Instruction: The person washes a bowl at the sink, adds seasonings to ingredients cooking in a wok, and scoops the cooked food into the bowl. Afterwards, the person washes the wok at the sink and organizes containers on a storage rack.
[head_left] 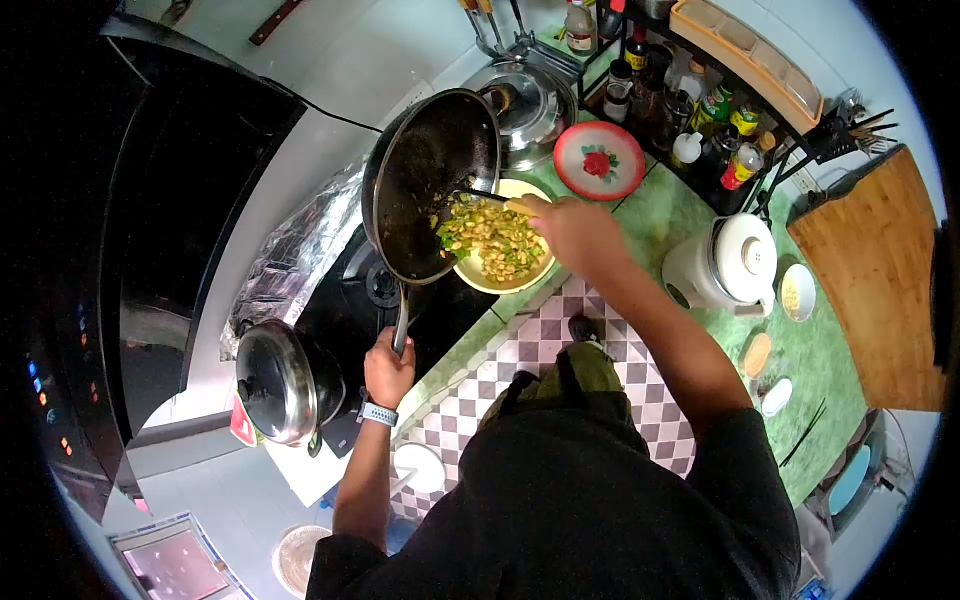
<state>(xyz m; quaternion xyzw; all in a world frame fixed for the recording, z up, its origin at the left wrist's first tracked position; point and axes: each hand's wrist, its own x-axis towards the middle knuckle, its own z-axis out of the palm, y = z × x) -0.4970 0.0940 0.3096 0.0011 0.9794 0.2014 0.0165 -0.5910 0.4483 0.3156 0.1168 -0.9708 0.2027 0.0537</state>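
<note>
My left hand [388,372], with a watch on its wrist, is closed around the handle of a dark wok [430,170]. The wok is tipped on its side, its rim against or just over a pale yellow bowl [487,285]. Chopped food in yellow and green pieces [495,238] fills the bowl, and some bits cling inside the wok. In my right hand [572,232] is a spatula [484,194] with a light handle and dark shaft. It reaches toward the wok's lower rim; its blade is mostly hidden among the food.
Behind the bowl are a red-rimmed plate [600,160] and a metal lid [530,110]. Bottles [715,110] crowd a rack. To the right stand a white electric cooker [735,258], a small bowl [797,292] and a cutting board [870,280]. A lidded pot [278,382] sits left on the stove.
</note>
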